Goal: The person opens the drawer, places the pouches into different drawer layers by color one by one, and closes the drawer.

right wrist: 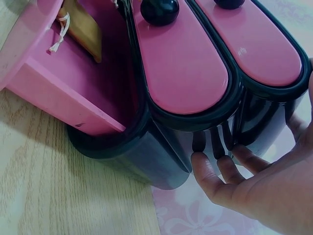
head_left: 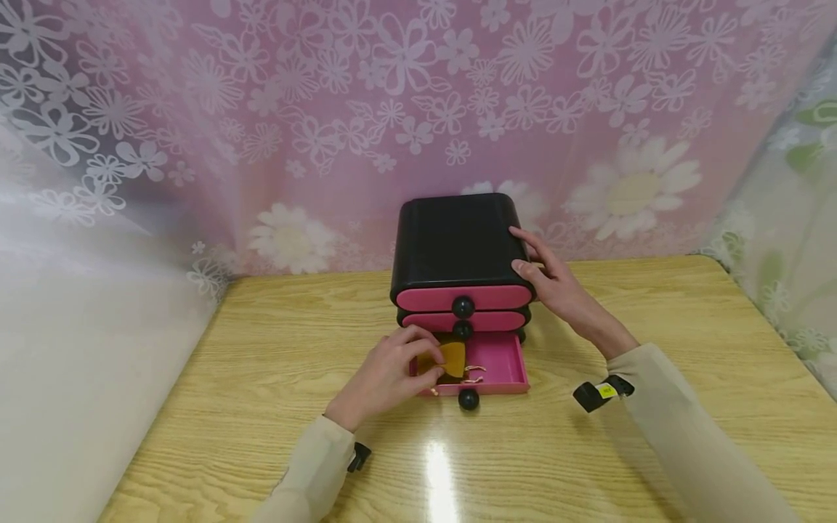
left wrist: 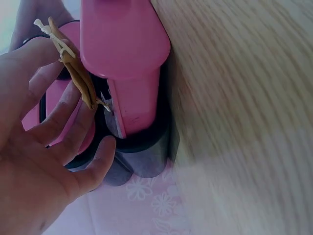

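A black drawer unit (head_left: 458, 240) with pink drawer fronts and round black knobs stands on the table. Its bottom drawer (head_left: 503, 356) is pulled out, while the two above it are closed. My left hand (head_left: 392, 367) is over the left part of that drawer and pinches a mustard-yellow drawstring pouch (head_left: 454, 359). The pouch's pale cord ends show in the right wrist view, beside the pouch (right wrist: 83, 32). Against the unit's right side rests my right hand (head_left: 556, 283), thumb at the top edge, its fingers (right wrist: 208, 171) touching the black casing.
The wood-grain table (head_left: 275, 378) extends to both sides and in front of the unit. Behind it hangs a pink flowered curtain (head_left: 366, 145). A pale sheet (head_left: 78, 327) borders the left side, and a flowered one (head_left: 785, 240) the right.
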{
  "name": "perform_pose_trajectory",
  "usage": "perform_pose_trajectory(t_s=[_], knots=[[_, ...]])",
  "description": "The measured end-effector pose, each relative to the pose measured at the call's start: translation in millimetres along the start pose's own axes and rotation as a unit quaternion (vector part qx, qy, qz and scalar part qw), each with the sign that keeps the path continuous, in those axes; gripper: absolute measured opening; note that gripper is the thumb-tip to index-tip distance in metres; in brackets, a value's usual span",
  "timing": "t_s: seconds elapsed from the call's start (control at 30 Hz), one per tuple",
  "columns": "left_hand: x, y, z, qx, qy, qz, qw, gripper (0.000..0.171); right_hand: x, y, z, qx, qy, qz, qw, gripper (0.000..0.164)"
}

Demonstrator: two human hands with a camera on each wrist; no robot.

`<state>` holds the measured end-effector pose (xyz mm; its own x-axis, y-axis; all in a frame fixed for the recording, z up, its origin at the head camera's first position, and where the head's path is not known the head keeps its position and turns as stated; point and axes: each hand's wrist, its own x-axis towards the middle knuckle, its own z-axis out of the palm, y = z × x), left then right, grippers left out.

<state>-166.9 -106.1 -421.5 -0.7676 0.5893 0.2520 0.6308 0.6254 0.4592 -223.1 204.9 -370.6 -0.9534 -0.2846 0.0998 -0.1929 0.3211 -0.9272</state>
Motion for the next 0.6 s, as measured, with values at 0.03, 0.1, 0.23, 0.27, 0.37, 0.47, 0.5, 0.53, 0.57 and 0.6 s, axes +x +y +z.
perform_pose_trajectory(t_s=[0.03,0.1,0.23,0.27,0.37,0.47,0.5,0.53,0.57,0.6], knots=[[0.8,0.2,0.6,-0.001,-0.001,0.0,1.0,0.005,0,0,0,-0.001,0.001,-0.002,1.0,0.062],[2.2,0.4,2.0,0.004,-0.001,-0.003,1.0,0.006,1,0,0,-0.006,0.002,-0.005,1.0,0.061],[4.9,0.5,5.9,0.023,0.006,-0.006,0.9997,0.006,1,1,0,-0.012,0.006,-0.008,1.0,0.061],[5.2,0.6,7.0,0.03,0.008,-0.008,0.9995,0.006,1,2,1,-0.012,0.006,-0.007,1.0,0.061],[5.8,1.4,10.4,0.049,0.016,-0.015,0.9986,0.006,1,2,2,-0.009,0.006,-0.007,1.0,0.061],[6.5,2.9,13.0,0.066,0.025,-0.021,0.9973,0.006,0,2,2,-0.005,0.005,-0.005,1.0,0.061],[6.8,3.7,13.6,0.072,0.029,-0.021,0.9968,0.006,0,1,2,-0.002,0.004,-0.006,1.0,0.061],[7.1,4.3,14.4,0.079,0.033,-0.021,0.9961,0.006,0,1,1,0.0,0.004,-0.006,1.0,0.061],[7.4,5.0,14.9,0.087,0.036,-0.021,0.9953,0.007,-1,1,1,0.001,0.004,-0.006,1.0,0.062],[7.8,5.4,15.8,0.095,0.039,-0.021,0.9945,0.007,-1,1,1,0.003,0.003,-0.006,1.0,0.062]])
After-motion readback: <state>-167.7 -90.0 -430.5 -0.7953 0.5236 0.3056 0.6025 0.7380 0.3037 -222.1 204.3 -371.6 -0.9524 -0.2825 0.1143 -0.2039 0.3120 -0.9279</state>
